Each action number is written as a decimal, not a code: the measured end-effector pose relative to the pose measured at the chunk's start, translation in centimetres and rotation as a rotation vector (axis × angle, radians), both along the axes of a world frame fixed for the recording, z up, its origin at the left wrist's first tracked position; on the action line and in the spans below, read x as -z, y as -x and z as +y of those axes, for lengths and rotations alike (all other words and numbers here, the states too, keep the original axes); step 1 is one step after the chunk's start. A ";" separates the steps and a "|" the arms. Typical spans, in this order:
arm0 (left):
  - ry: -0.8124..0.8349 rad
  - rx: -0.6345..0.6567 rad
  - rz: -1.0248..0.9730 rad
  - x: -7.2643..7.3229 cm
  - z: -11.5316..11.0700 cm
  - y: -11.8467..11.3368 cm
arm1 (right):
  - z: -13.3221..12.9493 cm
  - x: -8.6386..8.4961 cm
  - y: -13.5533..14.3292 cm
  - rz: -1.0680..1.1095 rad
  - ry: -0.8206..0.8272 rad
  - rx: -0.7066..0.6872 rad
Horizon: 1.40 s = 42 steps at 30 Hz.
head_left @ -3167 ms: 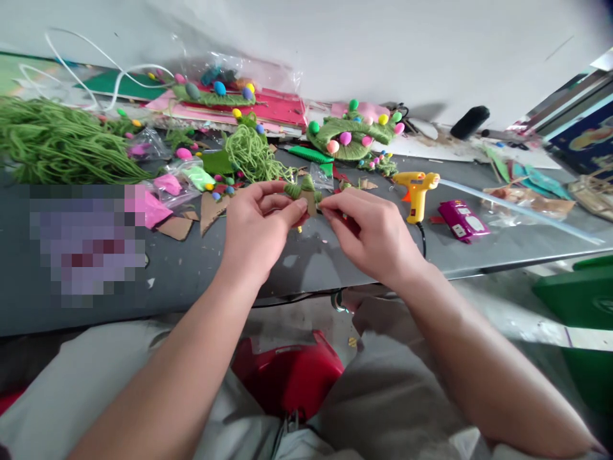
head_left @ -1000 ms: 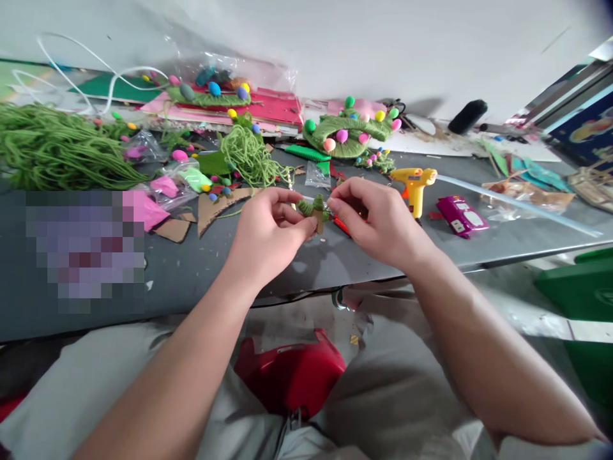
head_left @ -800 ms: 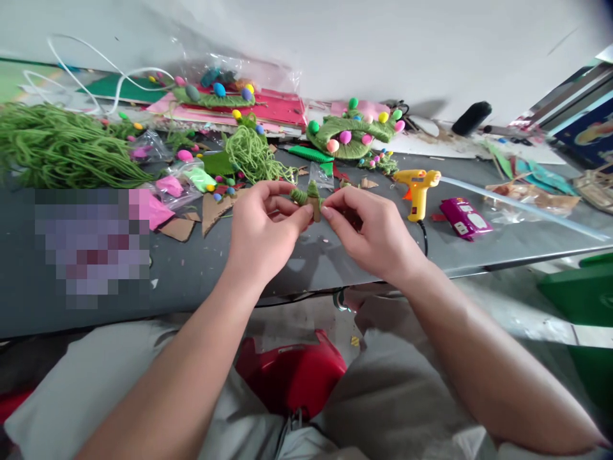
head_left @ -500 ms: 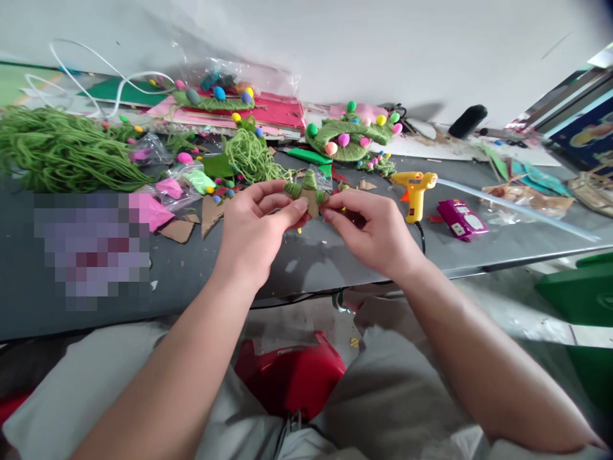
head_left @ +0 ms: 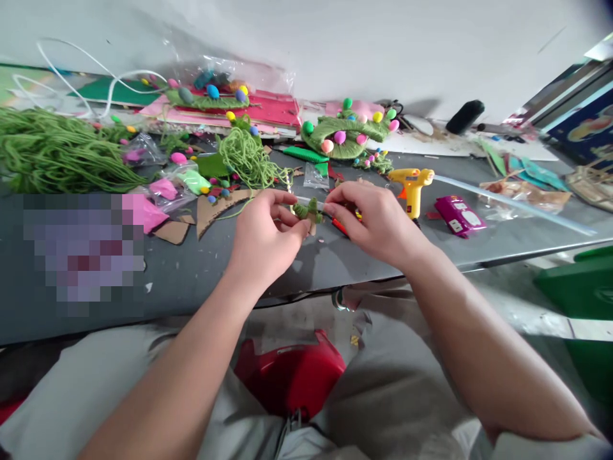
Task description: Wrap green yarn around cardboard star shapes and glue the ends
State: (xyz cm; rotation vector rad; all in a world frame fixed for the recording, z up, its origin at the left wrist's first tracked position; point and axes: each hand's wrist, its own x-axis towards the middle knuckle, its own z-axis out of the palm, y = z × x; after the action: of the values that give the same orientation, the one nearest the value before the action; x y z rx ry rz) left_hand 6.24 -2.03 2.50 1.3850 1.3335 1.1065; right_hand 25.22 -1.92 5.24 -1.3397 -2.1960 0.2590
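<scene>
A small cardboard piece (head_left: 310, 213) partly wrapped in green yarn sits between the thumb and fingers of my left hand (head_left: 268, 233), above the front of the table. Just to its right is my right hand (head_left: 373, 217), its thumb and forefinger pinched together beside the wrapped piece. What they hold, if anything, I cannot make out. A red and black object (head_left: 339, 225) shows under the right fingers, mostly covered. Behind my left hand lie a loose tangle of green yarn (head_left: 249, 156) and a curved cardboard scrap (head_left: 218, 211).
A yellow glue gun (head_left: 412, 185) and a purple packet (head_left: 460, 216) lie to the right. Yarn-wrapped shapes with coloured balls (head_left: 342, 137) stand at the back. A big heap of green yarn (head_left: 57, 150) and a pink sheet (head_left: 141, 211) are on the left.
The wrapped piece has turned and moved slightly down between my hands. My right fingers have shifted at its right side, and the red and black object now shows under them.
</scene>
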 end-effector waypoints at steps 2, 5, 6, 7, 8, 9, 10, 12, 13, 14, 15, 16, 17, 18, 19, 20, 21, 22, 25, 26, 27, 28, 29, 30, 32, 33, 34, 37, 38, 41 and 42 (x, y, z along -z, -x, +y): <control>-0.022 -0.032 -0.031 0.2 0.1 0.0 | -0.6 0.0 0.6 0.005 0.017 0.001; -0.039 -0.057 -0.177 0.5 0.4 0.2 | -1.4 0.1 1.2 0.054 0.031 0.007; -0.040 -0.061 -0.239 0.6 0.5 0.2 | -1.5 0.2 1.3 0.077 0.036 0.011; -0.038 -0.067 -0.297 0.6 0.6 0.3 | -1.6 0.2 1.4 0.100 0.044 0.014; -0.032 -0.074 -0.348 0.7 0.7 0.3 | -1.6 0.3 1.4 0.122 0.055 0.015; -0.021 -0.079 -0.391 0.7 0.8 0.3 | -1.5 0.4 1.4 0.142 0.067 0.013; -0.005 -0.080 -0.429 0.7 0.8 0.3 | -1.4 0.6 1.3 0.159 0.080 0.011; 0.048 -0.063 -0.491 0.5 0.8 0.2 | -0.9 0.8 0.9 0.182 0.099 0.007; 0.079 -0.051 -0.514 0.3 0.8 0.2 | -0.6 0.9 0.7 0.187 0.109 -0.001; 0.108 -0.034 -0.526 0.2 0.7 0.2 | -0.3 0.9 0.4 0.189 0.120 -0.017; 0.129 -0.015 -0.525 0.1 0.7 0.2 | 0.0 1.0 0.1 0.189 0.135 -0.041; 0.141 0.008 -0.514 0.0 0.6 0.2 | 0.3 1.0 -0.2 0.186 0.150 -0.071; 0.146 0.033 -0.493 -0.1 0.5 0.2 | 0.6 1.0 -0.5 0.182 0.163 -0.099; 0.144 0.056 -0.465 -0.1 0.5 0.3 | 0.8 1.0 -0.7 0.178 0.165 -0.118; 0.139 0.078 -0.432 -0.1 0.5 0.3 | 0.9 1.0 -0.9 0.176 0.159 -0.125; 0.132 0.097 -0.396 0.0 0.4 0.3 | 1.0 1.0 -1.1 0.174 0.146 -0.124; 0.123 0.111 -0.358 0.1 0.4 0.4 | 1.0 1.0 -1.3 0.171 0.128 -0.117; 0.115 0.124 -0.321 0.1 0.4 0.4 | 1.0 0.9 -1.4 0.168 0.110 -0.106; 0.100 0.149 -0.203 0.2 0.4 0.4 | 0.7 0.5 -1.6 0.136 0.089 -0.066; 0.098 0.149 -0.163 0.2 0.4 0.4 | 0.5 0.3 -1.5 0.119 0.085 -0.052; 0.097 0.148 -0.125 0.2 0.3 0.3 | 0.3 0.1 -1.4 0.099 0.080 -0.038; 0.095 0.149 -0.091 0.1 0.3 0.3 | 0.1 0.0 -1.2 0.075 0.076 -0.026; 0.093 0.150 -0.066 0.1 0.3 0.2 | -0.1 -0.2 -1.0 0.051 0.072 -0.011; 0.087 0.148 -0.051 0.1 0.3 0.2 | -0.4 -0.3 -0.7 0.030 0.072 0.004; 0.064 0.130 -0.032 0.2 0.2 0.1 | -0.8 -0.3 -0.1 0.005 0.094 0.037; 0.047 0.112 -0.026 0.2 0.2 0.1 | -1.0 -0.3 0.2 0.004 0.107 0.052; 0.028 0.088 -0.021 0.3 0.2 0.1 | -1.1 -0.2 0.4 0.011 0.118 0.065; -0.010 0.015 -0.049 0.4 0.2 -0.1 | -1.3 0.2 1.0 0.078 0.121 0.076; -0.017 -0.005 -0.087 0.5 0.3 -0.1 | -1.3 0.3 1.2 0.107 0.111 0.074; -0.024 -0.039 -0.261 0.6 0.5 -0.1 | -1.4 0.7 1.6 0.150 0.076 0.072; -0.019 -0.043 -0.321 0.6 0.6 -0.1 | -1.5 0.8 1.7 0.150 0.063 0.070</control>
State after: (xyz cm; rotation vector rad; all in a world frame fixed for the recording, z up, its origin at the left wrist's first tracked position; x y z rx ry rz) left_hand 6.32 -1.48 1.89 1.1383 1.1266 1.3110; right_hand 23.55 -3.39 4.44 -1.3811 -2.0284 0.3917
